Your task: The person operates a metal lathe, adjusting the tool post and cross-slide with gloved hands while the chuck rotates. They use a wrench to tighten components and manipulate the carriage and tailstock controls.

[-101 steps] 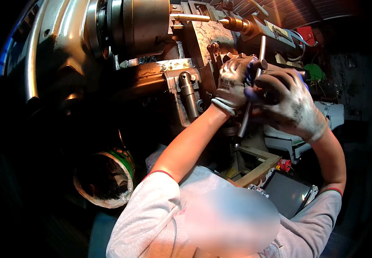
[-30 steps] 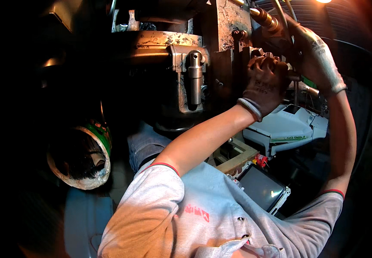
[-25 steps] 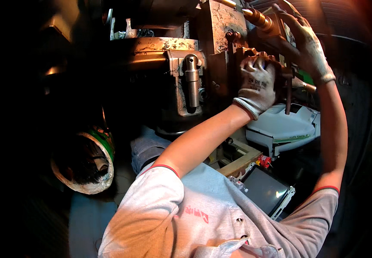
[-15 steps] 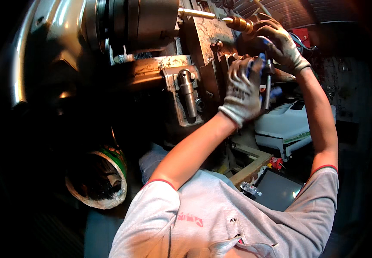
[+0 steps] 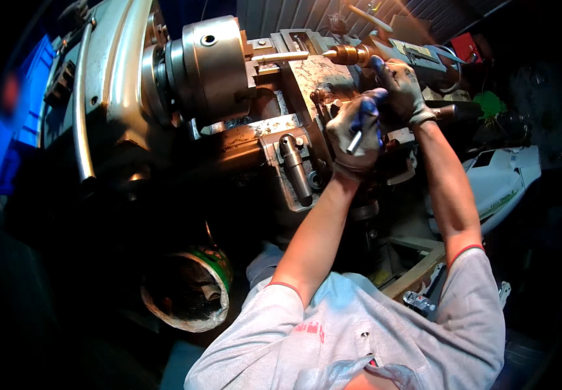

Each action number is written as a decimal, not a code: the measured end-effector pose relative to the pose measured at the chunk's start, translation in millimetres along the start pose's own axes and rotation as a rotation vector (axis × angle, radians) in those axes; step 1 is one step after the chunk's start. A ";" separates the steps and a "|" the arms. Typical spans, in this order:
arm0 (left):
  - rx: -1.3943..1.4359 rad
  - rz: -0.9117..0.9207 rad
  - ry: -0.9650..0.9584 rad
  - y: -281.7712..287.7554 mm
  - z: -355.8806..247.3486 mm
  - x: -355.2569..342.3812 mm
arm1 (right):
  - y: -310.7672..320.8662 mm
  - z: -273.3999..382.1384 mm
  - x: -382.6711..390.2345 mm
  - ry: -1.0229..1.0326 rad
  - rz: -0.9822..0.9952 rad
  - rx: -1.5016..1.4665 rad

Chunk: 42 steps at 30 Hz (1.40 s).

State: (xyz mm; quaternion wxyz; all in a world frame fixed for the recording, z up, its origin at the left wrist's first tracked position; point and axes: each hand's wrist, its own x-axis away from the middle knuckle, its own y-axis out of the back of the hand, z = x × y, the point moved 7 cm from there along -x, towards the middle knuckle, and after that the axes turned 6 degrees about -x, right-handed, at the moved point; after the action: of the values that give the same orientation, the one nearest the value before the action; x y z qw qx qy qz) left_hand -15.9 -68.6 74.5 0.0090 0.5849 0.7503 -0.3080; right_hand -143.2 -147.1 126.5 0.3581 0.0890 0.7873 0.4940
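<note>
In L grip point(image 5: 346, 128), rod point(image 5: 355, 142) w/ end out

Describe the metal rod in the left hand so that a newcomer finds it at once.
Find the lathe's big round chuck, then go right and down to the gloved left hand. From its grip sticks the end of a bright metal rod. Unlike the thicker stepped cylinder on the machine nearby, it is thin and hand-held.

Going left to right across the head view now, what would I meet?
Blue panel → long metal bar → cylindrical chuck → thin rod → gloved left hand → gloved right hand → white casing.
</note>
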 end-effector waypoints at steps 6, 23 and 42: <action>-0.130 0.188 -0.061 18.1 -18.8 8.5 | 14.4 -6.6 -11.2 -0.132 0.195 -0.550; -1.958 0.286 -0.449 -65.4 -43.4 3.8 | 16.5 -21.5 6.7 0.040 0.024 -0.384; -1.729 0.520 -0.542 -49.0 -40.5 -8.0 | 37.0 3.3 40.6 -0.397 0.035 -0.341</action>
State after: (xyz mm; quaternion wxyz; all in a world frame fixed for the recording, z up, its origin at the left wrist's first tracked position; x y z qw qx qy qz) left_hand -42.6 -62.6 132.4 0.6826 0.4330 0.5368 0.2419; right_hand -178.5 -106.4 137.5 0.5067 0.1361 0.6052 0.5987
